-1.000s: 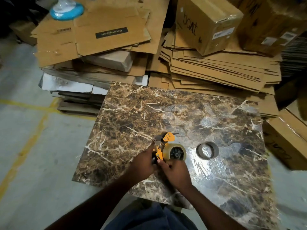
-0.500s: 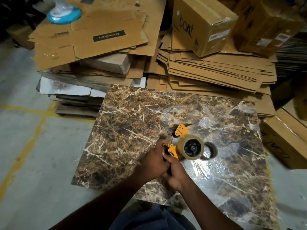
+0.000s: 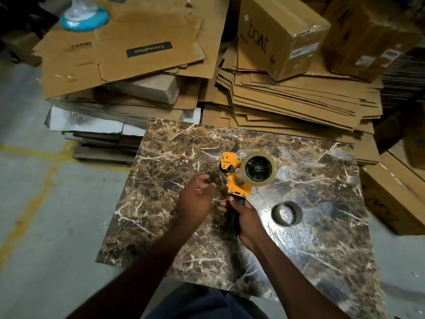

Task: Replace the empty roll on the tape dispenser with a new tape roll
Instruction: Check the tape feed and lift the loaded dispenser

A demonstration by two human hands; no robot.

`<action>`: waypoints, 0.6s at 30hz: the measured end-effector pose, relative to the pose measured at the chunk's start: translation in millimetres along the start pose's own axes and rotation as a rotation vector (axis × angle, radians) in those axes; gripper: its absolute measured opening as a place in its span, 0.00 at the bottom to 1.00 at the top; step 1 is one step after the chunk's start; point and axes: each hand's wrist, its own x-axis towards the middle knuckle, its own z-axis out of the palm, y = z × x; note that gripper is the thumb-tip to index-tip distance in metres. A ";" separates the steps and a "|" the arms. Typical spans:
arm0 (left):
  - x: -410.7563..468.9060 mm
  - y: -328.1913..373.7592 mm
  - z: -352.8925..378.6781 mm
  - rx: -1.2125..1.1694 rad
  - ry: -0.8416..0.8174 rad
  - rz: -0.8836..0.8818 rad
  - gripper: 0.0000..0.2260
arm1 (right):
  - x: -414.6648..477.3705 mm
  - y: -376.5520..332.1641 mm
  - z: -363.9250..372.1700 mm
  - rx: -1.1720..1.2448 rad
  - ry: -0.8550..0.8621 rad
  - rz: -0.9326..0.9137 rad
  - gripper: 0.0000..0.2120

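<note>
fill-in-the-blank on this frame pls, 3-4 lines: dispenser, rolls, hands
1. The tape dispenser is held by its black handle in the ____ hand.
2. The tape roll mounted on the dispenser sits on a ____ hub.
3. The empty cardboard core lies on the ____ slab, right of the right hand.
4. The left hand is ____, gripping nothing.

Missing words: right; black; marble; open

A warehouse packing area is showing here: flattened cartons (image 3: 287,100) are lying stacked behind the marble bench (image 3: 174,157), sealed boxes (image 3: 280,33) sitting on top, yellow line (image 3: 27,208) running across the concrete floor (image 3: 46,261).
</note>
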 end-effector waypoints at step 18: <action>101.8 -72.4 -5.1 -0.591 -0.278 -0.602 0.15 | 14.1 34.2 -5.0 -0.719 0.231 -0.223 0.04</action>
